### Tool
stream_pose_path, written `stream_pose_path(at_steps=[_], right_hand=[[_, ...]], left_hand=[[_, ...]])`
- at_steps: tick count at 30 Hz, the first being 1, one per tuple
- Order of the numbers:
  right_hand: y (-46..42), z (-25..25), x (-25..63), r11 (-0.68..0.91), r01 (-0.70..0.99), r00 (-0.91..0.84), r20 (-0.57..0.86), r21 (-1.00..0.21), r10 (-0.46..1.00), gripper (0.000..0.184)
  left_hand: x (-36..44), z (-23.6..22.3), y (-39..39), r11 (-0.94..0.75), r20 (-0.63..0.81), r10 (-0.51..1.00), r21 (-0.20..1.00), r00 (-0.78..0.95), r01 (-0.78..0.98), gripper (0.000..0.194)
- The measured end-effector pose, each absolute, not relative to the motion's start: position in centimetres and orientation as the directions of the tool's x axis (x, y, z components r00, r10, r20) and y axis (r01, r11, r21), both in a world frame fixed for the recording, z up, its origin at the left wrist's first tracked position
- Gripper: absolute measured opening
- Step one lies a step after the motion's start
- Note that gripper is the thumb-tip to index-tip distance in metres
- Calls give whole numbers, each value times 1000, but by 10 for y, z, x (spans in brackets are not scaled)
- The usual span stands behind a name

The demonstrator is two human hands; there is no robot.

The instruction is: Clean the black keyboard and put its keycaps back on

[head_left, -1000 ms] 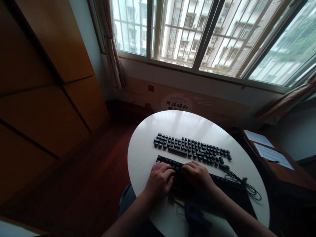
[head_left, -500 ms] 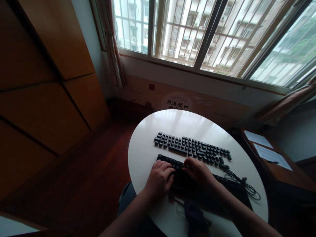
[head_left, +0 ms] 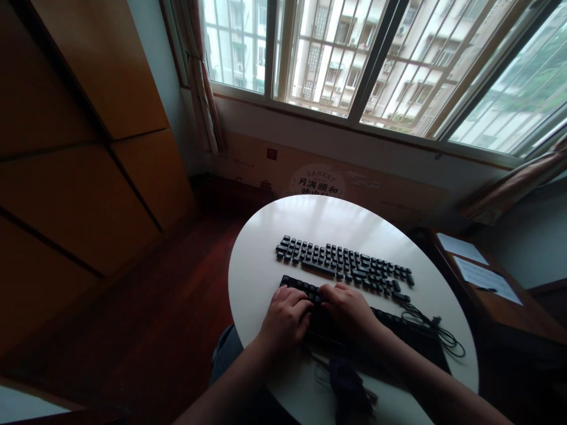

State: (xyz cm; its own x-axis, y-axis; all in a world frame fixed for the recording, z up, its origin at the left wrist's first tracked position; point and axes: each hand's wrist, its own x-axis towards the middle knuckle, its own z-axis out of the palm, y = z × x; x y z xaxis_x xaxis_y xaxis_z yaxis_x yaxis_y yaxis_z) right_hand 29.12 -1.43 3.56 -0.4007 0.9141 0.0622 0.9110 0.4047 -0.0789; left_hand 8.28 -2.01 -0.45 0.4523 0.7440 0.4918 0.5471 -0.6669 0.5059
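Observation:
A black keyboard base (head_left: 390, 319) lies along the near part of a round white table (head_left: 252, 254), with some keys fitted along its top edge. My left hand (head_left: 286, 313) is curled over its left end, fingers bent onto the keys and thumb in front. Close beside it, my right hand (head_left: 348, 304) has its fingers bent together and pressed down on the upper rows; whatever is between the fingertips is hidden. Beyond the base, loose black keycaps (head_left: 341, 260) lie in keyboard-like rows. My forearms cover part of the base.
A coiled black cable (head_left: 436, 330) lies at the right end of the base. Nearest me on the table are a dark purple item (head_left: 348, 383) and a thin wire piece (head_left: 321, 373). To the right, a brown desk (head_left: 505, 313) holds white papers (head_left: 487, 277).
My right hand has shifted left along the keyboard, nearer to my left hand. My left hand stays in place on the left end.

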Motion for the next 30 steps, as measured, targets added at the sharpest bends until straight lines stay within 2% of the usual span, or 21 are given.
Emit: stream_pose_path(at_steps=[5,9,13,16,23,26,30], right_hand=[[-19,38,288,398,915,-394,65,-61,917,14],[-21,40,299,358,896,-318,184,-263,930,29],[-19,43,321,284,816,-124,328,-503,936,19],[-18,42,336,245,742,28,394,-624,919,27],[-20,22,349,312,634,98,474,-708,875,56],[-21,16,348,339,544,116,469,-768,876,57],[-21,11,343,345,426,84,417,-836,905,59]], left_hand=[[83,-5,-19,-673,490,739,504,463,541,22],[82,-4,-20,-673,492,738,491,461,553,24],[84,-7,-22,-691,506,719,446,477,569,28],[87,-10,-24,-718,509,690,398,515,570,31],[98,2,-25,-690,394,722,335,570,642,41],[104,9,-25,-665,369,742,297,560,685,41],[109,7,-24,-656,413,740,269,531,705,37]])
